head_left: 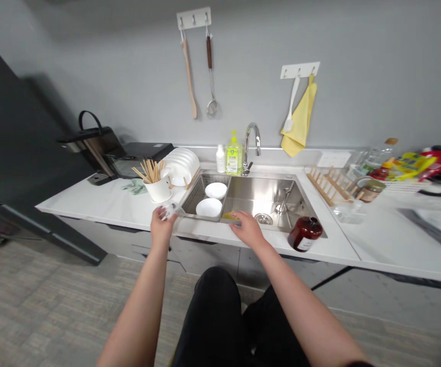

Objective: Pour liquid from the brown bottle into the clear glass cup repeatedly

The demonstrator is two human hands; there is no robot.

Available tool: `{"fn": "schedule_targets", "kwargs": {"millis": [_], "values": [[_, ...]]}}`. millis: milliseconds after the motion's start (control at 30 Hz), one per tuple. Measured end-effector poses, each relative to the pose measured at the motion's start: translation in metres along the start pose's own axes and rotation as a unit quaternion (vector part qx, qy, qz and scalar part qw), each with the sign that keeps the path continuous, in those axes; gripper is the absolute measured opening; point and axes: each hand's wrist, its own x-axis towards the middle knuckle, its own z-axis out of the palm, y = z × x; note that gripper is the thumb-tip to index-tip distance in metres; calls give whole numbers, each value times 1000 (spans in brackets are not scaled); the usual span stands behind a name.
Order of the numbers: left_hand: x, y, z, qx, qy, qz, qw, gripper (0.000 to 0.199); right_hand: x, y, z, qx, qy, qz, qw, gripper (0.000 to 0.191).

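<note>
My left hand point(161, 224) is closed around a small clear glass point(171, 208) at the counter's front edge, left of the sink. The glass is see-through and blurred, so its exact shape is hard to make out. My right hand point(249, 230) hovers over the front rim of the sink point(239, 223), thumb and fingers apart. Just beyond its fingertips shows a yellow sponge point(228, 215); whether they touch I cannot tell. Two white bowls point(209, 207) sit in the left basin's basket point(193, 193), one behind the other.
A brown bottle point(305, 234) stands at the sink's front right corner. Left of the sink are a white pot of chopsticks point(158, 190) and racked white plates point(182, 164). Behind are a green soap bottle point(233, 157) and the faucet point(248, 148). A wooden rack point(331, 186) stands right.
</note>
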Motion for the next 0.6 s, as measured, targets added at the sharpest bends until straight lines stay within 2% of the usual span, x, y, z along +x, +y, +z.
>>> {"fn": "schedule_targets", "kwargs": {"millis": [67, 167, 300, 433, 600], "values": [[28, -14, -26, 76, 69, -13, 995, 74, 13, -13, 17, -30, -32, -19, 999, 35], [60, -29, -44, 170, 111, -25, 979, 75, 28, -26, 39, -73, -66, -35, 995, 43], [78, -42, -38, 192, 112, -28, 975, 77, 33, -27, 51, -94, -88, -41, 991, 52], [75, -56, -26, 208, 136, 21, 968, 80, 32, -25, 50, -86, -102, -63, 989, 48], [67, -66, -19, 235, 151, 86, 956, 88, 30, -24, 48, -61, -100, -57, 991, 47]]}}
